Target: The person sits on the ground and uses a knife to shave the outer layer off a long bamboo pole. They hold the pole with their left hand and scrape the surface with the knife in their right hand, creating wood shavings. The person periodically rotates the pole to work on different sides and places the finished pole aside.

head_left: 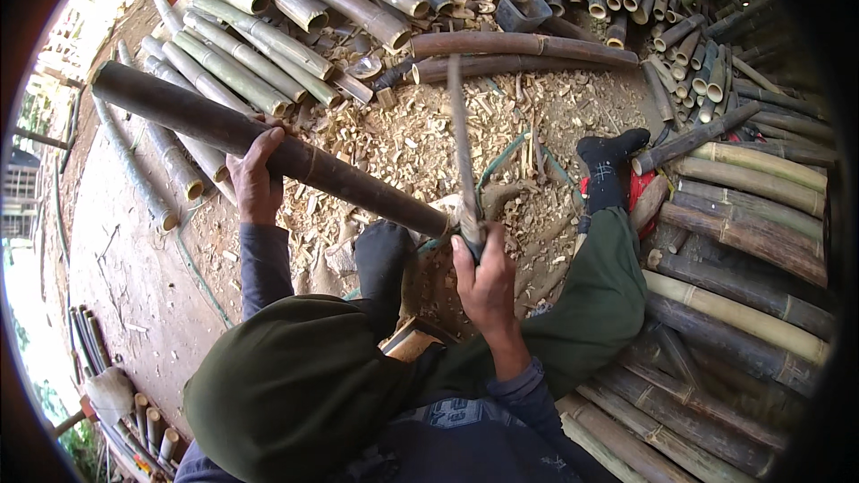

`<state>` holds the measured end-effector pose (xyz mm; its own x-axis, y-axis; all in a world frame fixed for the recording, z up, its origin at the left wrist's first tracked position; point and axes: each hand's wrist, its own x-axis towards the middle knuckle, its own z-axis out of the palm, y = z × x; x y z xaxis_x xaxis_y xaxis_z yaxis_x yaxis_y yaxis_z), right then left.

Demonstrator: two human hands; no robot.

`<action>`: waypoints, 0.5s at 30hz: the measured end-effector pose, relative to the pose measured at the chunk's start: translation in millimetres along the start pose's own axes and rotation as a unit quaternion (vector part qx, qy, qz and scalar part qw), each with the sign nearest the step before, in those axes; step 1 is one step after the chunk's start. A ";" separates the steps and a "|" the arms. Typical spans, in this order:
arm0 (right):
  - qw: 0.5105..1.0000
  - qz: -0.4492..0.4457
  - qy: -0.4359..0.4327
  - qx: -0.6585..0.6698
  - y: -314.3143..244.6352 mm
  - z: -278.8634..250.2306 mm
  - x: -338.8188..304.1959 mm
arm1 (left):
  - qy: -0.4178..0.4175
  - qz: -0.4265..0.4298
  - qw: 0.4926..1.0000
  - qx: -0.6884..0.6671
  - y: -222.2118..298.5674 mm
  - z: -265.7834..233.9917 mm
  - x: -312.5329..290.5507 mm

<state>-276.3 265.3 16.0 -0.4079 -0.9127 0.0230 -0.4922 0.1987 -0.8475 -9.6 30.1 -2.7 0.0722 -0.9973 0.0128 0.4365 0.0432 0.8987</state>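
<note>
My left hand is wrapped round a thick dark bamboo pole, roughly at its middle. The pole slants from the upper left down to the right, and its pale cut end lies close to my right hand. That right hand is closed on the dark handle of a machete, whose long blade points up and away from me. Motion blurs the blade slightly. Whether the blade touches the pole's end, I cannot tell. Below the pole is my sock-covered foot, partly hidden.
Wood chips cover the ground ahead. Cut bamboo poles lie stacked at the far left, and split bamboo pieces line the right. My other foot is stretched forward. A clear plastic container sits at the back.
</note>
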 end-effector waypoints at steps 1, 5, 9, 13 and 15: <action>0.999 -0.029 0.037 0.021 -0.5 0.9 -2.0 | -0.017 0.002 1.000 -0.010 1.6 -0.2 0.5; 0.946 0.209 -0.127 -0.214 92.5 37.1 -12.1 | -0.068 -0.004 0.998 -0.013 13.5 22.5 -8.0; 0.979 0.137 -0.107 -0.103 57.9 12.4 -10.8 | 0.096 0.006 0.993 -0.066 12.4 11.2 -11.1; 0.998 0.057 -0.014 -0.018 1.5 -8.8 -9.5 | 0.214 0.083 0.972 0.058 0.7 2.9 -9.6; 0.998 0.054 -0.004 -0.034 15.0 1.7 -16.3 | 0.204 0.082 0.974 0.049 -0.3 7.8 -11.6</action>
<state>-275.7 282.6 2.0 -0.4555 -0.8873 -0.0720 -0.4958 0.3200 -0.8073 -17.6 41.3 0.2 0.4937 -0.8696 0.0020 0.3031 0.1742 0.9369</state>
